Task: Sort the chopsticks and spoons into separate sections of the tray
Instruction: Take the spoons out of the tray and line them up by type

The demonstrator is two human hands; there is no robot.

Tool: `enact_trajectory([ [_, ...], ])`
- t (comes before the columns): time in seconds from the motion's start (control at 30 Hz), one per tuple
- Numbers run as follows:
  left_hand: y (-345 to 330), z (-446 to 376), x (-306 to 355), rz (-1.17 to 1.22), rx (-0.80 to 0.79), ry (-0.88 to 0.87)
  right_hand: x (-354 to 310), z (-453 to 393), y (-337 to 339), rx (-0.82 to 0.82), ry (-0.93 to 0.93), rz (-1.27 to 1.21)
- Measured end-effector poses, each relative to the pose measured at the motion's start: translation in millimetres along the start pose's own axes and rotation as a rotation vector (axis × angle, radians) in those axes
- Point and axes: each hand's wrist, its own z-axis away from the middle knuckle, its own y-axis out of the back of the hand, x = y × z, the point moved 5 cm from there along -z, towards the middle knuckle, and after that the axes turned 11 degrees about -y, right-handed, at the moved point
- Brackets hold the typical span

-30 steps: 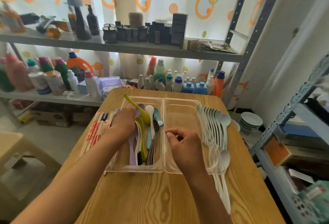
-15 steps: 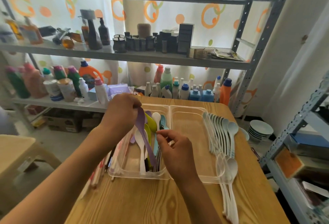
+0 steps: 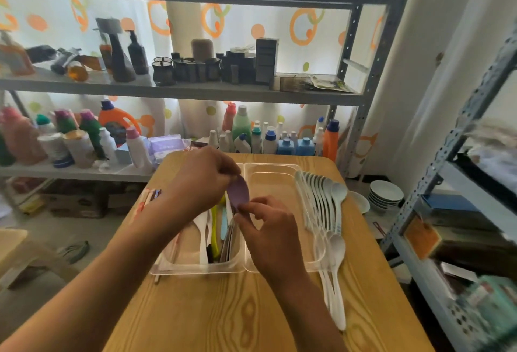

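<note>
A clear two-section tray [image 3: 195,269] sits on the wooden table [image 3: 223,309]. Its left section holds white, yellow and light blue spoons [image 3: 215,228] with dark sticks by the divider. The right section looks bare where it shows. My left hand [image 3: 201,180] pinches a purple spoon [image 3: 238,192] at its upper end above the left section. My right hand [image 3: 265,220] grips the same spoon at its lower end. Wrapped chopsticks [image 3: 149,197] lie left of the tray, partly hidden by my left arm. A row of white spoons [image 3: 321,206] lies right of the tray.
Behind the table, metal shelves [image 3: 179,88] carry bottles and jars. A second metal rack [image 3: 461,183] stands close on the right. Stacked white bowls [image 3: 384,195] sit low past the table's right edge. A pale stool [image 3: 16,248] stands at the left.
My left hand has lifted the purple spoon out of the tray's left section. My right hand moved up and took hold of its lower end. The view tilted upward.
</note>
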Motion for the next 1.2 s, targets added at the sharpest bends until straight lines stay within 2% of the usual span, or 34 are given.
enact_trajectory([
  [0.1,-8.7,-3.0,14.3,-0.011,-0.006,-0.036,3.7,2.7,10.2,0.036,0.008,0.009],
  [0.23,-16.5,-6.1,37.3,0.068,0.054,-0.101,21.0,1.3,37.6,0.092,-0.083,-0.087],
  [0.33,-22.4,-10.2,50.1,0.145,0.122,-0.167,48.6,7.1,67.7,0.170,-0.280,-0.179],
  [0.43,-35.1,-13.6,53.1,0.166,0.106,-0.167,89.9,19.0,97.1,0.271,-0.513,-0.177],
  [0.5,-44.3,-14.7,52.7,0.177,0.085,-0.160,114.8,25.8,111.1,0.283,-0.640,-0.147],
  [0.6,-55.8,-15.4,50.6,0.192,0.050,-0.149,137.4,34.0,123.3,0.256,-0.733,-0.077],
  [0.8,-64.3,-18.8,46.5,0.214,0.027,-0.145,170.2,39.3,119.9,0.135,-0.832,0.112],
  [0.93,-64.6,-20.8,42.7,0.213,0.019,-0.147,170.4,37.2,111.1,0.099,-0.814,0.242],
  [1.07,-64.2,-22.5,35.0,0.197,0.026,-0.134,163.7,35.8,97.7,0.035,-0.776,0.274],
  [1.2,-65.9,-23.2,25.9,0.181,0.032,-0.124,154.2,34.8,89.1,-0.047,-0.768,0.158],
])
